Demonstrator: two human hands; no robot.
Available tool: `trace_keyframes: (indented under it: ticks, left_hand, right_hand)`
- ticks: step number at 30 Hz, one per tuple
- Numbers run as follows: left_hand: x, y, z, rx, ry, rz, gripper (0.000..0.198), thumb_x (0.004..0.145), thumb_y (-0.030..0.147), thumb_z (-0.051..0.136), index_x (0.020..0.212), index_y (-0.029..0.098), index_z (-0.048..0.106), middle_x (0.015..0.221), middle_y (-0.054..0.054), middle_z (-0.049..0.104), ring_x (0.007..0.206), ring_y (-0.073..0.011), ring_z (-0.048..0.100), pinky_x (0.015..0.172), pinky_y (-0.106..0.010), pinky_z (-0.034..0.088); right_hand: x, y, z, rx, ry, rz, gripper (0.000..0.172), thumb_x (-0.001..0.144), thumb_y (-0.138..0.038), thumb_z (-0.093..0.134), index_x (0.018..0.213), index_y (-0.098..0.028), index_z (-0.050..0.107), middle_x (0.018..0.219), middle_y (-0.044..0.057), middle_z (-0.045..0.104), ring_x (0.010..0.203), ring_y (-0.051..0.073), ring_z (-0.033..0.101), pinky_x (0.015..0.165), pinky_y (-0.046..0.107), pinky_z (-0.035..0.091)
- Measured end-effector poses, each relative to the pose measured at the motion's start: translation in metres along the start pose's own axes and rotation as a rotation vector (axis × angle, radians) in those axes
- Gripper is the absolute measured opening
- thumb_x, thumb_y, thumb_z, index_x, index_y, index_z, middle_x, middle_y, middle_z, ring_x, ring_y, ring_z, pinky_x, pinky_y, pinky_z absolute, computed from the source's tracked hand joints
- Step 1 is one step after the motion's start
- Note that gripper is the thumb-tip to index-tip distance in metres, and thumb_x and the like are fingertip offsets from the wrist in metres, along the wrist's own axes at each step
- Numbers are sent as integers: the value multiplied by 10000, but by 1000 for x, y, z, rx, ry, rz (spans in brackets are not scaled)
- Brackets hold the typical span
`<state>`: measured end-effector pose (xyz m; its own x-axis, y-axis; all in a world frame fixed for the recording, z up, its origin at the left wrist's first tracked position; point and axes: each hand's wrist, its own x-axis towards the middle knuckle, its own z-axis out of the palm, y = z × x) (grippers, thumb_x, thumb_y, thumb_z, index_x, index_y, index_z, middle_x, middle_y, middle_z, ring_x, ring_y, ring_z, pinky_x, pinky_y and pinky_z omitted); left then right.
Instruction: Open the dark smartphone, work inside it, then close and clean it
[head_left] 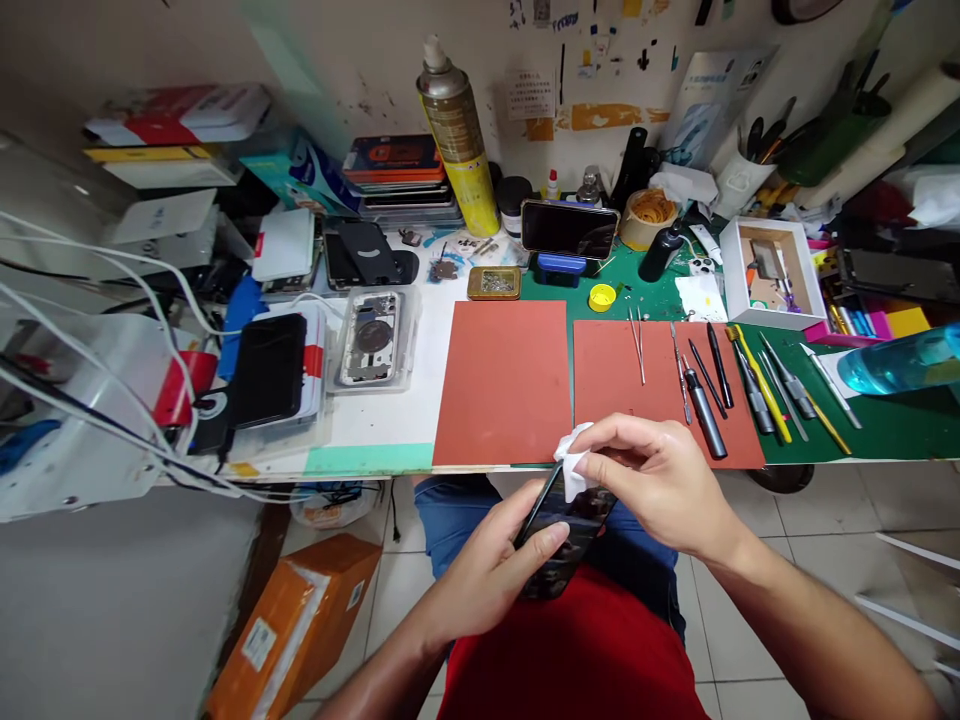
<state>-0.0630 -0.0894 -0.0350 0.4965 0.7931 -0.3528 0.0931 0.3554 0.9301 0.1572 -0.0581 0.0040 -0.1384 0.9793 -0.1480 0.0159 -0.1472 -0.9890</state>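
Note:
Over my lap, just in front of the bench edge, my left hand grips a black smartphone by its sides, thumb lying over the glossy screen. Between the thumb and fingers of my right hand is a crumpled white tissue, pressed against the phone's upper end. The phone is tilted, and its back is hidden. Just beyond the hands lie two reddish-brown mats, the left mat and the right mat.
Tweezers, a grey screwdriver and several slim tools rest at right. An opened phone body sits in a clear case at left, near a dark phone. A propped phone and a spray can stand behind. White cables hang left.

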Motion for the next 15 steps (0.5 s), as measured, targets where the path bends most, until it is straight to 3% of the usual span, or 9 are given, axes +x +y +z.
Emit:
trace_keyframes:
  ticks: [3,9,15]
  left_hand:
    - [1,1,0,-38,-32,-9,480,1076,441,668,1543,329,674,1497,-45,736,1302,-271,720,1141,-358,542]
    - [5,1,0,10,-28,10,496,1069,447,676,1544,302,674,1523,-62,719,1385,-314,673,1180,-406,522]
    - [5,3,0,-30,-39,-7,497,1065,436,691,1542,299,675,1505,-69,728,1375,-315,678,1194,-417,509]
  right_hand:
    - [0,2,0,41,7,-8,71,942,-276,785,925,-235,841,983,43,868,805,204,805,718,322,655]
    - [3,4,7,-167,-13,-66,64,946,-216,781,913,-246,826,904,1,850,779,179,791,725,301,627]
    - [2,8,2,41,43,12,37,904,-269,832,902,-235,848,947,34,874,768,189,806,665,284,638]
